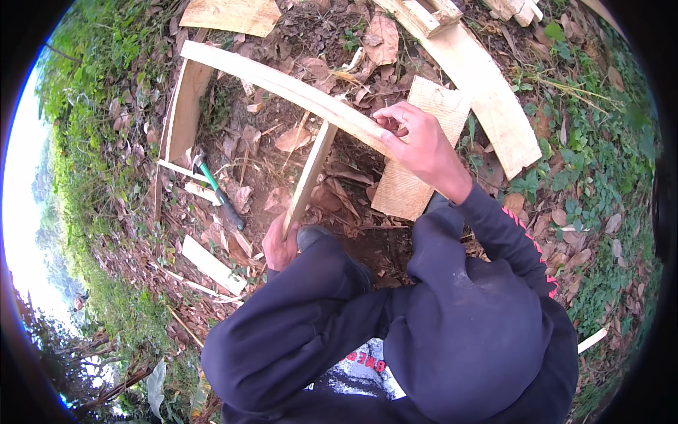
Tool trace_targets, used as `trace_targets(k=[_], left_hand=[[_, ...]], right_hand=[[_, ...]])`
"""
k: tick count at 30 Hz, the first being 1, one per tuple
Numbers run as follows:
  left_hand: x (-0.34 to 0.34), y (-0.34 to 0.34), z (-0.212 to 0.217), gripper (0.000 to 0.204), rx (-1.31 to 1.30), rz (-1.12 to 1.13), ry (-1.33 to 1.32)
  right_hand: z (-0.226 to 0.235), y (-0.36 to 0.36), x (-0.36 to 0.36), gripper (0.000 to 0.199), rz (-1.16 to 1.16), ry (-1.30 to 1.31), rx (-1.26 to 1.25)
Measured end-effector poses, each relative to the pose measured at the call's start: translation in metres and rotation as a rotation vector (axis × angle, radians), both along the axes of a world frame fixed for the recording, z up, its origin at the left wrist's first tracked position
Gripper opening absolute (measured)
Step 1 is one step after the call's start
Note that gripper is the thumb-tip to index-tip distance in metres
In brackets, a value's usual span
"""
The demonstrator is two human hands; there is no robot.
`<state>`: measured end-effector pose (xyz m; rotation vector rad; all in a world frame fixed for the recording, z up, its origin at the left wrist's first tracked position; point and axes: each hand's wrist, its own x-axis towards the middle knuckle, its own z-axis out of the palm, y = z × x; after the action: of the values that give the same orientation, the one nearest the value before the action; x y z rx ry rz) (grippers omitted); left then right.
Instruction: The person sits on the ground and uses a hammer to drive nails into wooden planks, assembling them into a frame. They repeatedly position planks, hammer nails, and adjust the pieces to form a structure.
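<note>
A long, narrow wooden plank (282,86) runs on edge from the upper left toward my right hand (424,145). The fingers of that hand are curled, and its thumb lies against the plank's near end; whether something small is also between the fingers cannot be made out. A shorter wooden board (311,173) meets the plank's underside about midway and slants down toward me. My left hand (280,245) is closed round its lower end, beside my left knee. At the plank's far end, an upright board (187,106) joins it at a corner.
A hammer (219,191) with a green and black handle lies left of the short board. By my right foot rests a wide board (417,180). Another long board (487,95) lies at upper right, an offcut (229,15) at the top. Dry leaves and wood scraps cover the sloping ground.
</note>
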<state>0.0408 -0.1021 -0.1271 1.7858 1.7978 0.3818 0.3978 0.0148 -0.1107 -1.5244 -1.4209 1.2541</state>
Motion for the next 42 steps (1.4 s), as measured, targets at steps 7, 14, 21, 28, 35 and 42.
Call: trace_targets(k=[7, 14, 21, 28, 35, 42], left_hand=[[-0.015, 0.018, -0.01, 0.031, -0.044, -0.009, 0.022], [-0.03, 0.014, 0.001, 0.039, -0.07, -0.061, 0.02], [-0.041, 0.002, 0.026, 0.054, -0.041, -0.103, -0.05], [-0.028, 0.006, 0.085, 0.04, 0.311, 0.025, -0.111], [0.034, 0.016, 0.148, 0.068, 0.475, -0.748, 0.005], [-0.024, 0.015, 0.108, 0.054, 0.604, -0.024, -0.118]], right_hand=[[-0.027, 0.0, -0.019, 0.03, -0.012, 0.031, -0.017], [-0.011, -0.003, -0.039, 0.03, -0.073, -0.053, 0.164], [0.018, -0.028, -0.056, 0.03, -0.116, -0.169, 0.29], [0.06, -0.06, -0.083, 0.034, -0.003, -0.137, 0.358], [0.083, -0.088, -0.147, 0.052, 0.356, -0.03, 0.333], [0.09, -0.095, -0.142, 0.049, 0.351, 0.031, 0.142]])
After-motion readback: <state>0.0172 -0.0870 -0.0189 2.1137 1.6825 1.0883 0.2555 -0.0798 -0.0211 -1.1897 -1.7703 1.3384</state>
